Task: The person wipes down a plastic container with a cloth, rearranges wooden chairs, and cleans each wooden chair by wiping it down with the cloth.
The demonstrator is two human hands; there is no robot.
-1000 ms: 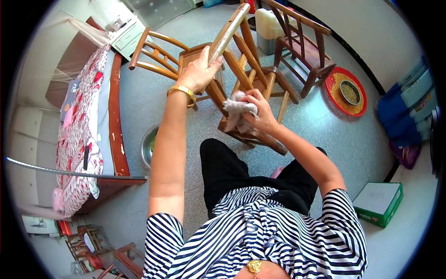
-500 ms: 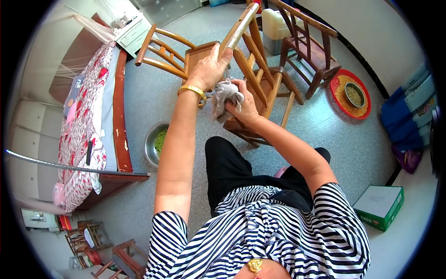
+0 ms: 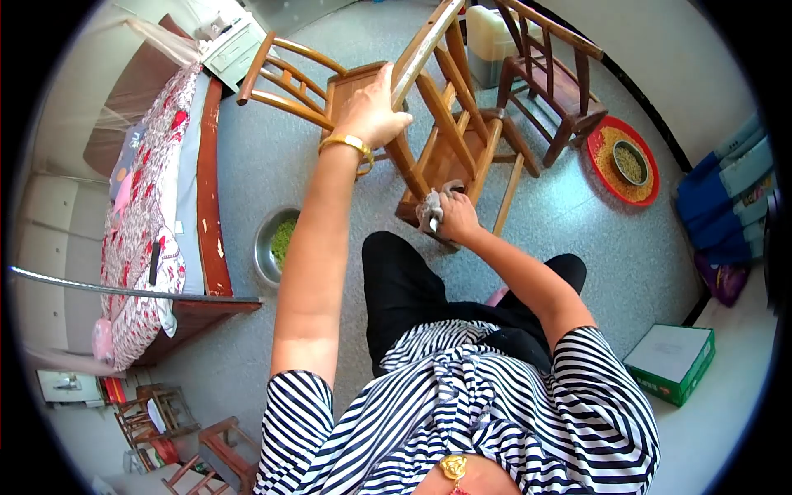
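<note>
My left hand (image 3: 373,113) wears a gold bracelet and grips the upper end of a wooden chair (image 3: 450,161), its thumb and index finger on either side of the wood. The chair is tilted, its back frame raised toward me. Down at the near edge of its seat, my right hand (image 3: 458,218) is closed around a crumpled grey cloth (image 3: 431,209) and presses it against the wood. Part of the cloth is hidden under my fingers.
Behind stand another light wooden chair (image 3: 301,82) and a darker chair (image 3: 551,87), near a plastic jug (image 3: 488,45). A metal bowl of greens (image 3: 266,256) lies left; a red tray (image 3: 602,177) right. A bed (image 3: 144,223) lines the left side, a green box (image 3: 693,371) the right.
My right hand has moved down with the cloth, from beside my left hand to the seat's near edge. My left hand has shifted slightly on the chair's upper end.
</note>
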